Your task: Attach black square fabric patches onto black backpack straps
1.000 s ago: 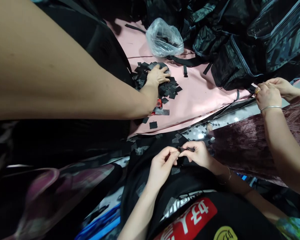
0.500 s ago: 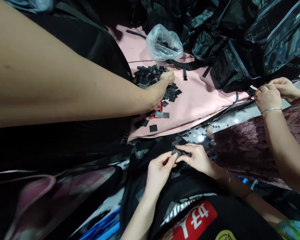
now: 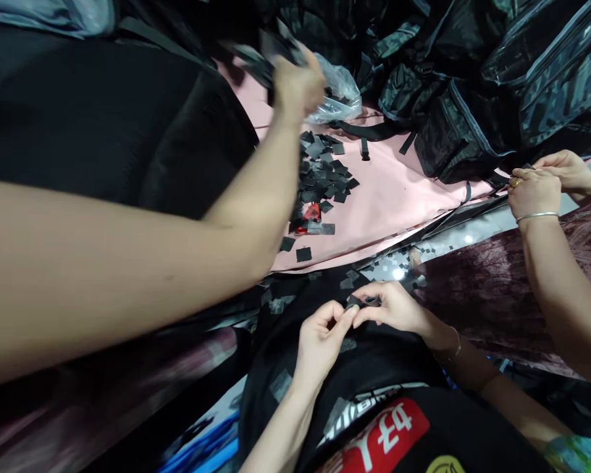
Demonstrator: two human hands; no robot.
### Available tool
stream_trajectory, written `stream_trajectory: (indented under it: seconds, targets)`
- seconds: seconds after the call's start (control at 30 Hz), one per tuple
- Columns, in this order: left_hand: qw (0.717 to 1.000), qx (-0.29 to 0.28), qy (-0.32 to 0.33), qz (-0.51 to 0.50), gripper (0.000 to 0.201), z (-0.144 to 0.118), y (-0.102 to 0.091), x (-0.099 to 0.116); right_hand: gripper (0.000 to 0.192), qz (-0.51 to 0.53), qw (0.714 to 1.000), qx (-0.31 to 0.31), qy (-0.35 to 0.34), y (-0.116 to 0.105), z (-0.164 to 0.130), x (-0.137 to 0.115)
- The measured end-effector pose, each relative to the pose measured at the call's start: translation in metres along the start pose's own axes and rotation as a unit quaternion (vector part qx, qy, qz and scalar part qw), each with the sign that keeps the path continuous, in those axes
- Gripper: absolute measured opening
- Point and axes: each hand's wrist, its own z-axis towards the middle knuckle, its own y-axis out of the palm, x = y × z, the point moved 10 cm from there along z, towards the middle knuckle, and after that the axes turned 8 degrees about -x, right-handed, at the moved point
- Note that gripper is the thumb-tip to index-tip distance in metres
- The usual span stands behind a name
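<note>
Pink sheeting (image 3: pixel 389 190) covers the counter ahead of you. At the far left a co-worker's bare arm (image 3: pixel 128 276) cuts across the view and blocks much of the counter's near side. That co-worker's raised hand (image 3: pixel 298 82) clutches a blurred bunch of black pieces in front of a clear plastic bag (image 3: pixel 345 92). Just below the hand a pile of black squares (image 3: pixel 322 171) is spread on the pink, with a small red thing (image 3: pixel 310 212) at its near edge and a few loose squares beyond it. Lower down, your left hand (image 3: pixel 322 332) has a narrow grip, thumb and forefinger almost together. Its tips meet the small black piece (image 3: pixel 367 301), but you cannot tell whether they clamp it. Your right hand (image 3: pixel 394 307) pinches that piece over the dark cloth in your lap. Under your wrists a black shirt carries a band of white lettering, too skewed to read. Below it sits a red patch (image 3: pixel 374 433) with white Chinese characters, and a yellow round badge (image 3: pixel 446 463) lies at the frame's edge. Further right, glossy black bags (image 3: pixel 473 98) are heaped along the far side. A second co-worker's hands (image 3: pixel 536 190), one with a silver bangle, work at the pink sheet's corner above maroon velvet cloth (image 3: pixel 497 282).
</note>
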Motion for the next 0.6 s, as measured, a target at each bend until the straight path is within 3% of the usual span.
stream_trajectory:
  seconds: [0.13,0.2,0.27,0.33,0.47,0.6]
  targets:
    - [0.997,-0.049,-0.003,0.059,0.04,-0.001,0.003,-0.002,0.029,-0.025,0.993,-0.109,0.027,0.012,0.0,-0.003]
    - [0.997,-0.032,0.015,0.07,0.039,-0.001,-0.004,0.001,0.024,-0.004,0.995,-0.092,0.035,0.011,0.001,-0.002]
    - [0.996,-0.013,0.037,0.078,0.038,-0.002,-0.01,0.006,0.037,0.033,0.997,-0.055,0.049,0.009,0.002,0.002]
    - [0.995,-0.002,0.046,0.086,0.039,-0.002,-0.013,0.011,0.048,0.042,0.999,0.005,0.015,0.002,0.002,-0.004]
    - [0.994,0.011,0.047,0.096,0.038,-0.004,-0.016,0.017,0.02,-0.006,0.987,0.119,-0.106,-0.013,-0.009,-0.031]
    - [0.993,-0.03,0.08,0.076,0.032,-0.006,-0.008,0.025,0.025,0.118,0.993,0.028,0.008,0.005,-0.003,-0.004]
